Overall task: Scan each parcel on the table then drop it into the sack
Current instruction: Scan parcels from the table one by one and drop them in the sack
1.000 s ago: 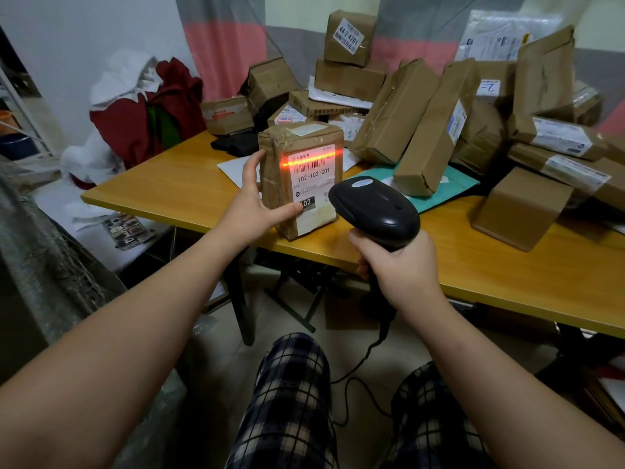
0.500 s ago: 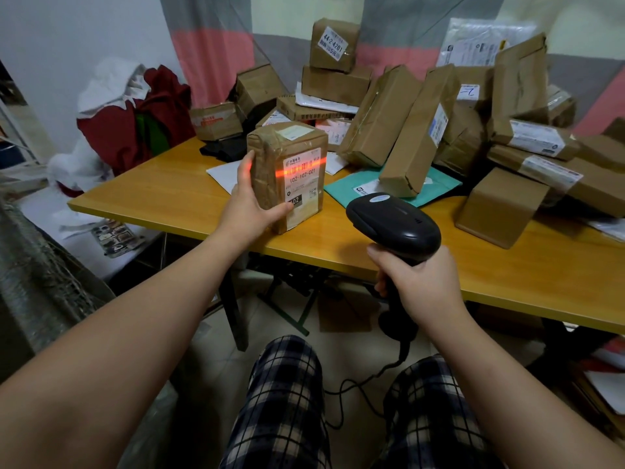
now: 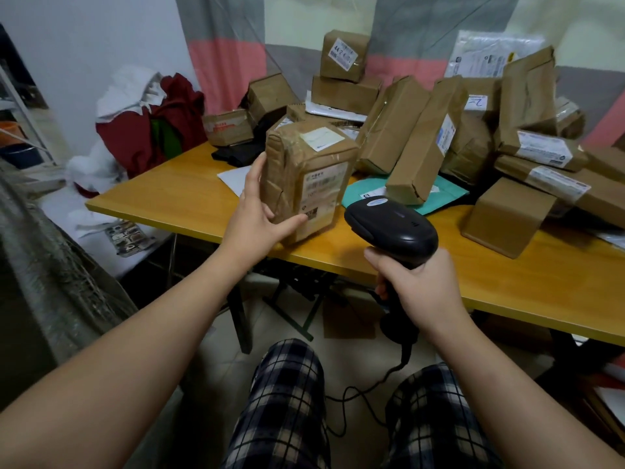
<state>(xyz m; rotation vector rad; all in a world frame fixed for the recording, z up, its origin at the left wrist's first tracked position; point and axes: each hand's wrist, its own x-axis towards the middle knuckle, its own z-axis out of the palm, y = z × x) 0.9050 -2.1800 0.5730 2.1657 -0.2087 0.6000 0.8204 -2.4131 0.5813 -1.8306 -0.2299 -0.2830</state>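
The brown taped parcel (image 3: pixel 306 184) was held upright, long axis vertical, at the yellow wooden table's (image 3: pixel 162 191) near edge, its left side gripped by the left hand (image 3: pixel 258 220). The black handheld scanner (image 3: pixel 389 228), just right of it, was clenched in the right hand (image 3: pixel 417 289). What seemed to be the grey woven sack (image 3: pixel 50 258) lay leftward, on the left hand's side. The parcel's label was blurred; "44" was legible on the topmost brown box (image 3: pixel 343 55).

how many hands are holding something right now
2. The left hand grips the brown parcel upright at the table's near edge; the right hand grips the black scanner in front of that edge.
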